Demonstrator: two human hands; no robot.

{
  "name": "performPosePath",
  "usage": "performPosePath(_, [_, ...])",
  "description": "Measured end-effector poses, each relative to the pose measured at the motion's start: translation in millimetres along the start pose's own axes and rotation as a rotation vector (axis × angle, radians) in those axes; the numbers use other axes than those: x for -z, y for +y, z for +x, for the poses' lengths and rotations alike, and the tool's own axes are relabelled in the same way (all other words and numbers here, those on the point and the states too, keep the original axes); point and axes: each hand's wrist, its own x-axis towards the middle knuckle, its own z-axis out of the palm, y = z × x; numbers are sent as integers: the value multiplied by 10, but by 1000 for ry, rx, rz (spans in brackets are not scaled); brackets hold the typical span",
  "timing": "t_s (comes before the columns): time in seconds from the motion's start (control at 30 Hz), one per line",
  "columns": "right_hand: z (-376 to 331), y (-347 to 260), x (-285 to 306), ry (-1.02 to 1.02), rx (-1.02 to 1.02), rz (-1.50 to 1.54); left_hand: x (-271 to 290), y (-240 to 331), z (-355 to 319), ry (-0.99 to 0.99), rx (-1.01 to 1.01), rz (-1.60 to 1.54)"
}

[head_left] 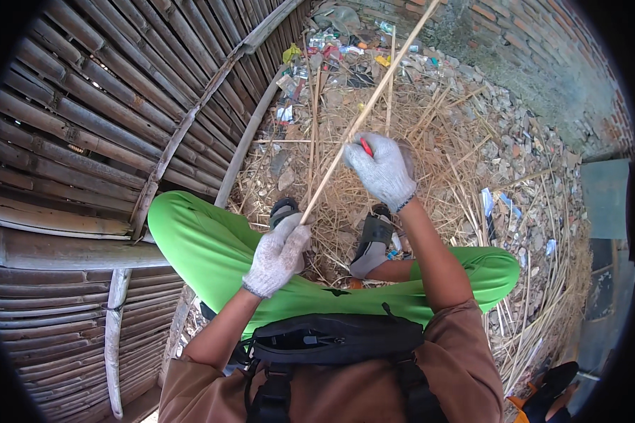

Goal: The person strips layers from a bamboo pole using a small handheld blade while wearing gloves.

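Note:
A long, thin, pale bamboo strip [389, 77] slants from my lap up past the top edge of the picture. My left hand [279, 257], in a whitish knitted glove, is closed round its near end. Farther along, my right hand [382, 168], gloved the same way, is closed beside the strip. A short red piece [366, 146] sticks out between its thumb and fingers, like a tool's handle; the rest of it is hidden in the fist. Whether a blade touches the strip cannot be seen.
A bamboo slat wall [113, 92] stands close on my left, and a brick wall [515, 42] at the far right. Straw-like shavings [430, 127], rubble and litter cover the ground. A black bag [335, 338] lies across my front. Another person's foot [554, 388] shows at lower right.

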Motion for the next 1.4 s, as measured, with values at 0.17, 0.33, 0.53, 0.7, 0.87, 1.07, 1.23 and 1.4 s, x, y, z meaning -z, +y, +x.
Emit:
performPosePath(0.17, [39, 519, -74, 71, -3, -343, 3, 162, 22, -179, 517, -493])
performPosePath(0.33, [21, 958, -360, 102, -78, -421, 22, 81, 125, -244, 775, -800])
performPosePath(0.53, [-33, 1073, -536, 134, -83, -406, 62, -17, 158, -261, 835, -890])
performPosePath(0.7, [-39, 840, -646, 41, -81, -307, -182, -389, 221, -195, 669, -769])
performPosePath(0.87, [91, 371, -502, -141, 249, -358, -345, -269, 1005, 33, 247, -836])
performPosePath(1.07, [134, 178, -377, -40, 442, -408, 259, 206, 2092, -113, 65, -990])
performPosePath(1.23, [27, 111, -338, -22, 214, -146, 204, 428, 2034, 125, -314, -807])
performPosePath(1.4, [-259, 432, -48, 251, -224, 160, 299, 700, 1872, 284, -564, -780])
